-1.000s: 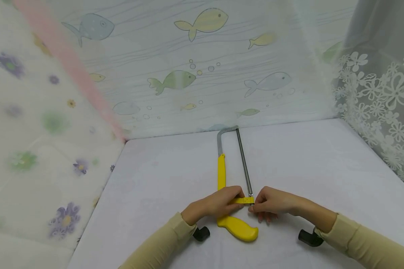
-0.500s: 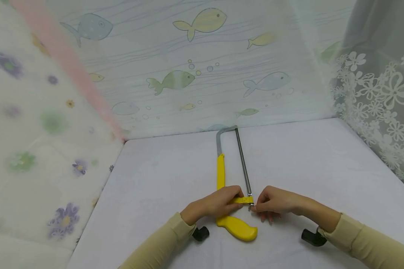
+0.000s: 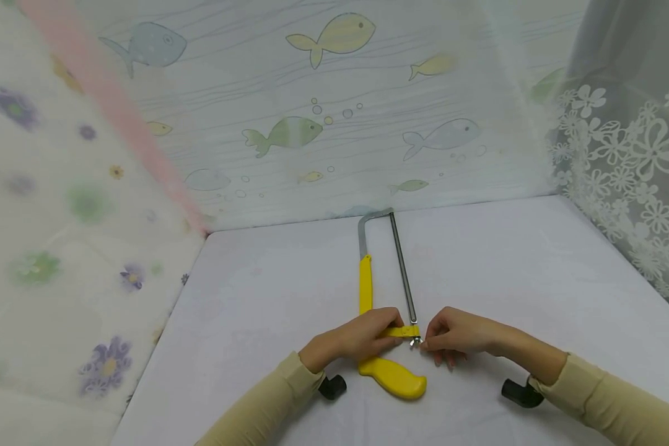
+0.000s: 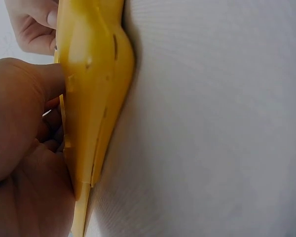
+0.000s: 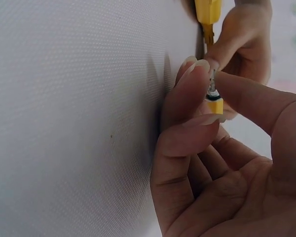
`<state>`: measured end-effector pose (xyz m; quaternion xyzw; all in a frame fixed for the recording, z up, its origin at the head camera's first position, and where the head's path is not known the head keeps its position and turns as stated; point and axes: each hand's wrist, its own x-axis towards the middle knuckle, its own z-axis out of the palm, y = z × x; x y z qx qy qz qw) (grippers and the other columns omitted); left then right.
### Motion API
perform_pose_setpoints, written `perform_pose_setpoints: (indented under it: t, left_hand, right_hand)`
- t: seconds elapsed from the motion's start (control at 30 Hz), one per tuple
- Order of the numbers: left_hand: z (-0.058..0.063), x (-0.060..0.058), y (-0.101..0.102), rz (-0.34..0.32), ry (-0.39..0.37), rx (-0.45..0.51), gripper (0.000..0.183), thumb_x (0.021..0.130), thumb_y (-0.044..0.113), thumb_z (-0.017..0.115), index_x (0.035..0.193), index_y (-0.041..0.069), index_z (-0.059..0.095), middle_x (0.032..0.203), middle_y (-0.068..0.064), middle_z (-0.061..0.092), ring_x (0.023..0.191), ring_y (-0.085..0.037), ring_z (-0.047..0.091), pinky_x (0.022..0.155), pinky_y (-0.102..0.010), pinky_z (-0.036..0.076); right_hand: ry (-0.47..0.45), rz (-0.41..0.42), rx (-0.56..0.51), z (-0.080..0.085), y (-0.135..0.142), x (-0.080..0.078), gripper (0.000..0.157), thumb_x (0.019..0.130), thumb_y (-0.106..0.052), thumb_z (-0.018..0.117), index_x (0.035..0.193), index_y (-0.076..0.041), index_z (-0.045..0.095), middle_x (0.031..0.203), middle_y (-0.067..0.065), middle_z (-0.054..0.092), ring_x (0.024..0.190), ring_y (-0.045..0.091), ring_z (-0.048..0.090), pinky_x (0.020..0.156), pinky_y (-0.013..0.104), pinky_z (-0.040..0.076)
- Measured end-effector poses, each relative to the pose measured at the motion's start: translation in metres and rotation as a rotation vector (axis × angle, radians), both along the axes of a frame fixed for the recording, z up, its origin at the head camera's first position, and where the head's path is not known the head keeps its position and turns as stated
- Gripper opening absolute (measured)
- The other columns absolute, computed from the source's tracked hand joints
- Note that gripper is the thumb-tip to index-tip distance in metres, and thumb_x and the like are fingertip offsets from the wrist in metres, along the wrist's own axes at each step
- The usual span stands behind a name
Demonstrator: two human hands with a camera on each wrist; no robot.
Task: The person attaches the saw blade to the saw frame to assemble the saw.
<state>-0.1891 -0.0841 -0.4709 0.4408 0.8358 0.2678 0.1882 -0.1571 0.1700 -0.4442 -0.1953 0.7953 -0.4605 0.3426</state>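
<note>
From the head camera, the yellow hacksaw (image 3: 366, 285) lies on the white cloth (image 3: 273, 279) in front of me, its rounded handle (image 3: 396, 379) nearest me and its far end close to the fish-printed curtain (image 3: 290, 173). The blade (image 3: 403, 266) runs along its right side. My left hand (image 3: 359, 334) grips the yellow frame at the crosspiece (image 3: 404, 332). At the crosspiece's outer end sits a small metal wing nut (image 3: 415, 342), and my right hand (image 3: 463, 331) has its fingertips at it. This view alone takes in the whole saw.

My left wrist camera shows what the head view misses: the seam and slots along the handle's side, big and close, with my left thumb against the yellow and my other fingers curled behind.

From my right wrist, I see the nut between my thumb and finger, pinched, with a dark ring below it; from above, the grasp was harder to make out.
</note>
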Motion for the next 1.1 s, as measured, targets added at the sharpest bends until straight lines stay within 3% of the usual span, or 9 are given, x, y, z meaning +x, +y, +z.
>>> perform_pose_setpoints:
  t: [0.4, 0.63, 1.1]
  left_hand:
    - [-0.001, -0.001, 0.001, -0.005, 0.012, -0.001, 0.014, 0.104, 0.021, 0.061, 0.116, 0.012, 0.057, 0.107, 0.007, 0.061, 0.09, -0.003, 0.052, 0.083, -0.015, 0.045]
    - [-0.004, -0.002, 0.001, -0.007, 0.018, 0.002, 0.014, 0.104, 0.02, 0.062, 0.115, 0.013, 0.057, 0.106, 0.007, 0.061, 0.09, -0.003, 0.053, 0.083, -0.015, 0.046]
    - [0.001, -0.001, 0.0, -0.011, 0.013, -0.002, 0.014, 0.105, 0.019, 0.061, 0.115, 0.012, 0.057, 0.105, 0.006, 0.061, 0.089, -0.003, 0.052, 0.082, -0.015, 0.045]
  right_hand:
    - [0.035, 0.006, -0.022, -0.001, -0.002, 0.003, 0.022, 0.097, -0.018, 0.069, 0.083, -0.001, 0.071, 0.063, 0.004, 0.06, 0.052, 0.013, 0.049, 0.046, 0.021, 0.035]
    - [0.027, 0.011, -0.028, -0.002, -0.004, 0.002, 0.026, 0.097, -0.022, 0.07, 0.081, -0.002, 0.073, 0.065, 0.005, 0.064, 0.053, 0.013, 0.05, 0.047, 0.022, 0.036]
    - [0.001, 0.009, -0.044, 0.002, -0.01, 0.003, 0.033, 0.099, -0.025, 0.067, 0.079, 0.001, 0.073, 0.068, 0.013, 0.069, 0.051, 0.012, 0.053, 0.047, 0.021, 0.036]
